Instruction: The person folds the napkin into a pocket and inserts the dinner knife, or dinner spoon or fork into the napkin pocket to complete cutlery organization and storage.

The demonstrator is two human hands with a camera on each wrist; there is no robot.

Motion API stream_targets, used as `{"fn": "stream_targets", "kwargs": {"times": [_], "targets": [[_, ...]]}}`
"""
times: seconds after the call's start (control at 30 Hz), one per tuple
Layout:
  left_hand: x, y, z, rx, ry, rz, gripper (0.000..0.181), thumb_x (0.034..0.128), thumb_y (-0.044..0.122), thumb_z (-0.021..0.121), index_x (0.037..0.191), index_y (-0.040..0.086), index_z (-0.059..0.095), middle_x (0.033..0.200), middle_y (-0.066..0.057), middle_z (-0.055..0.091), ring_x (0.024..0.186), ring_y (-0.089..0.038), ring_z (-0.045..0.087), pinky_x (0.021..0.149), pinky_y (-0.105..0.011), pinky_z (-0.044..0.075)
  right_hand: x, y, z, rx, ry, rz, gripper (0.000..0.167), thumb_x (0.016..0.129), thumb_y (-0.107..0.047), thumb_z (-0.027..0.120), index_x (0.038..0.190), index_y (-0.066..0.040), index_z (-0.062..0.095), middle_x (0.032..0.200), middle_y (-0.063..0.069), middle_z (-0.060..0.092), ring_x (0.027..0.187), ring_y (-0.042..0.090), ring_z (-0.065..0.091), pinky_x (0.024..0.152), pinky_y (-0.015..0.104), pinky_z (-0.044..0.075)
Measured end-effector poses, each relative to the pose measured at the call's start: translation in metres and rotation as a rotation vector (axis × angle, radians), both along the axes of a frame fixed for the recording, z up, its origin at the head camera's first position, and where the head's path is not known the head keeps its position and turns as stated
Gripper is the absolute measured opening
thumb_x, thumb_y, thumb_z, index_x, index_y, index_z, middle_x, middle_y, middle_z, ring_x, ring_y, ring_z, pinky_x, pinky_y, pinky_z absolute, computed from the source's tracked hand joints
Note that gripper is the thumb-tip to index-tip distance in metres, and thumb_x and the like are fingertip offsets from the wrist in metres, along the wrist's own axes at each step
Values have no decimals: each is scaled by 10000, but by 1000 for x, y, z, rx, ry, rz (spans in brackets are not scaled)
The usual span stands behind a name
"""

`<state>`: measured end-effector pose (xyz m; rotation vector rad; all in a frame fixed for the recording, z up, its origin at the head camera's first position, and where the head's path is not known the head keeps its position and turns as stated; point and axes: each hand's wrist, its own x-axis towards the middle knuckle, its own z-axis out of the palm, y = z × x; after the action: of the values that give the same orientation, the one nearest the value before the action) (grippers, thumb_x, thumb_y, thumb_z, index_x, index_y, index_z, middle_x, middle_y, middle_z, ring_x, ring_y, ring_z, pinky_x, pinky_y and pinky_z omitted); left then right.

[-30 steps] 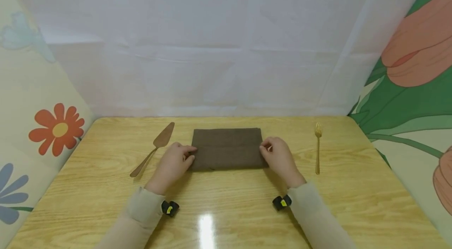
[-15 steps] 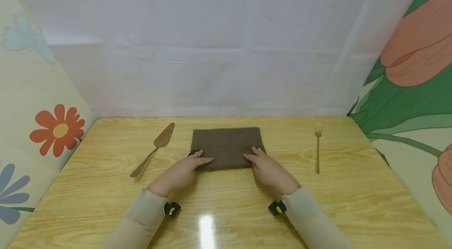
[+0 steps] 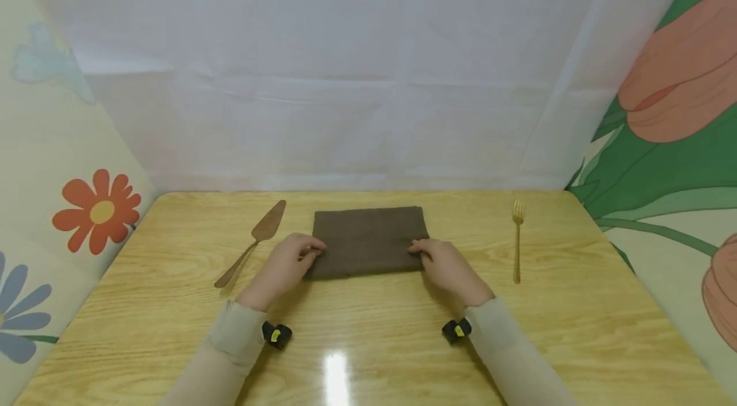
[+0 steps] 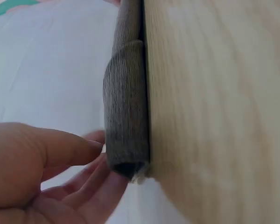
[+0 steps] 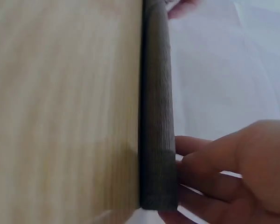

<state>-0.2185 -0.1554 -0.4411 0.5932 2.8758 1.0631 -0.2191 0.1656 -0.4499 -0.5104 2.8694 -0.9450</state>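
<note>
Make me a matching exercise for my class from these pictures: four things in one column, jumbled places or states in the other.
Things
1. Cloth
2. Fork
3. Cake server
4. Red flower

Places or states
A. Left of the person's left hand
B. Pictured on the left-hand wall
C. Gold-coloured, right of the person's right hand
D. Dark brown and folded

Right pairs: 1-D, 2-C, 3-A, 4-B

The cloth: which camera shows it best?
The head view: nearly the whole top of the cloth shows there. Both wrist views show mainly its near edge, close up; the left one also reveals a hollow end fold.
</note>
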Motion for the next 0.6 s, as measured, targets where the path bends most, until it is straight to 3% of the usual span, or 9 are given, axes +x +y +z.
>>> {"fn": "stream_targets", "kwargs": {"times": [0.13,0.33,0.43,0.6], "targets": [[-11,-2,1,50,-72,101,207,1012,-13,565,1189,-78,650,1178,-256,637,961,-321,687,769,-407,584,-14,4,-4,-171,39,-120,166,984,0,632,1110,-42,731,1088,99,720,1027,276,671,875,448,560],[-22,1,4,84,-190,205,208,1022,34,565,1184,-93,597,989,-195,694,769,-195,667,666,-320,571,-32,5,-10,-290,71,-242,111,930,-15,713,1041,-18,723,992,111,707,918,279,665,797,428,567],[-27,2,4,65,-185,253,227,1005,47,592,1169,-109,601,964,-201,712,749,-217,683,664,-340,580,-39,6,-12,-305,59,-295,138,910,-16,736,1045,-4,712,1006,142,694,924,306,668,791,442,567],[-33,3,0,-58,-112,276,290,982,75,645,1164,-148,608,1070,-268,690,968,-381,687,840,-476,572,-46,7,-11,-311,-26,-347,240,901,-41,759,1120,25,688,1068,184,687,1001,334,664,860,455,559]]}}
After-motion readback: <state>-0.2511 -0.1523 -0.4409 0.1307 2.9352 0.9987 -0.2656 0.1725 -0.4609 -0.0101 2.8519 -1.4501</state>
